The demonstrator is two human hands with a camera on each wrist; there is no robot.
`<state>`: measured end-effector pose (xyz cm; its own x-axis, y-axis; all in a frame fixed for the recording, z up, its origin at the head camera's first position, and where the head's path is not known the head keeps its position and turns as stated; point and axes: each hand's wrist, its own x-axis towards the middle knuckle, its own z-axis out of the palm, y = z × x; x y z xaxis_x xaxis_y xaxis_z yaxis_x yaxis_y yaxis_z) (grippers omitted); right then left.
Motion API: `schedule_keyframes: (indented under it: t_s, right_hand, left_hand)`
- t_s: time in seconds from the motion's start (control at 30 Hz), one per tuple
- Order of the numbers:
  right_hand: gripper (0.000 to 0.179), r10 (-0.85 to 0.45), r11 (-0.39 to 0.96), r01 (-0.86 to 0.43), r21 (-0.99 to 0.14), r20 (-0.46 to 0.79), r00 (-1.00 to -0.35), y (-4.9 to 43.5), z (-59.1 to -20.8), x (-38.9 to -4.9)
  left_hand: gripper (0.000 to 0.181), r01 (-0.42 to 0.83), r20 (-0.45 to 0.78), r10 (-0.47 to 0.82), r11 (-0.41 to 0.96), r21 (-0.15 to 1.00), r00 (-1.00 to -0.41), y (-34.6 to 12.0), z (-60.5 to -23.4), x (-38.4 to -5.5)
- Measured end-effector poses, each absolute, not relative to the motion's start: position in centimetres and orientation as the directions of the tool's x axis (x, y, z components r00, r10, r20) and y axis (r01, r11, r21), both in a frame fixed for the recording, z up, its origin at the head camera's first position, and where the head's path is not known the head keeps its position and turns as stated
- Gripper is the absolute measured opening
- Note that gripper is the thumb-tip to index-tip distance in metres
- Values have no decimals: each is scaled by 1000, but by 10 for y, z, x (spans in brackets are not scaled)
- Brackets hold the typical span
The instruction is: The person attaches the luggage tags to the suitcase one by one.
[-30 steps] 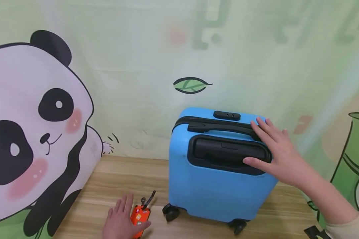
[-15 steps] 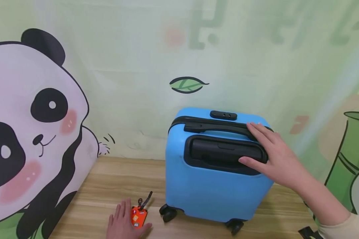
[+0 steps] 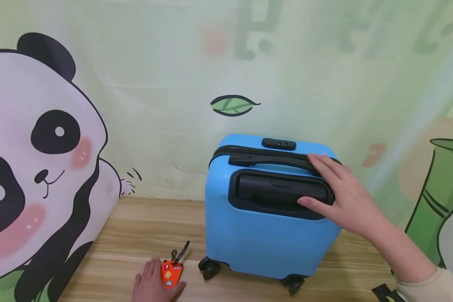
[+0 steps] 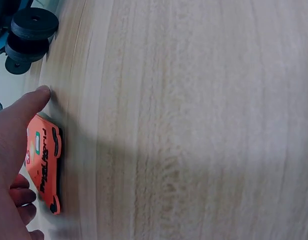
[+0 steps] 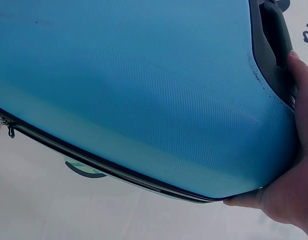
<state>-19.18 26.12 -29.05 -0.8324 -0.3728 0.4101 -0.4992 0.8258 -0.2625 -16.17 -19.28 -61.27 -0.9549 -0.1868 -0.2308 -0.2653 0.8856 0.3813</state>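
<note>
A blue hard-shell suitcase (image 3: pixel 264 241) stands upright on its black wheels. My right hand (image 3: pixel 345 199) rests on its upper right corner, fingers straight over the top by the end of the black carry handle (image 3: pixel 272 161), thumb on the dark recessed panel. In the right wrist view, the right hand (image 5: pixel 299 135) spans the corner of the blue shell (image 5: pixel 144 100). An orange luggage tag (image 3: pixel 171 274) with a black strap lies flat to the suitcase's left. My left hand (image 3: pixel 152 285) lies beside it, fingers straight, thumb spread past its lower edge. The left wrist view shows the tag (image 4: pixel 44 162) partly behind the left hand (image 4: pixel 11 155).
The wood-grain surface (image 3: pixel 151 226) runs under everything. Behind it hangs a pale green backdrop (image 3: pixel 154 84) with a printed panda (image 3: pixel 41 167) at left and bamboo (image 3: pixel 430 197) at right. One suitcase wheel (image 3: pixel 210 268) stands right of the tag.
The whole view has shifted slightly, so the scene sits further left. My left hand has moved a little down and off the tag, uncovering more of it. The right hand keeps its place on the suitcase.
</note>
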Motion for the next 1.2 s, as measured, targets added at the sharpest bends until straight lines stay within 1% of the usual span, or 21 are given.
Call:
schedule_keyframes:
  t_s: [0.13,0.33,0.43,0.57,0.63,0.8,1.2]
  right_hand:
    - [100,-374,826,-500,-260,412,-831,262,-292,-192]
    - [99,-377,825,-504,-255,416,-827,262,-292,-193]
    - [99,-378,827,-504,-250,417,-827,261,-292,-192]
    - [99,-378,830,-502,-244,416,-827,261,-291,-192]
    - [99,-379,831,-501,-241,414,-827,261,-291,-192]
    - [99,-379,831,-503,-238,419,-825,260,-292,-193]
    - [98,-380,823,-512,-244,432,-817,261,-293,-193]
  left_hand:
    - [135,-260,-230,-182,888,380,-956,-195,-615,-162]
    - [112,-241,-181,-183,888,392,-966,-193,-617,-164]
    - [100,-255,-156,-209,879,403,-966,-190,-618,-165]
    - [90,-275,-121,-247,851,447,-961,-187,-618,-164]
    - [88,-288,-115,-266,833,472,-957,-185,-616,-164]
    - [90,-303,-122,-280,805,511,-952,-183,-612,-163]
    - [94,-252,-56,-275,757,603,-960,-190,-610,-157]
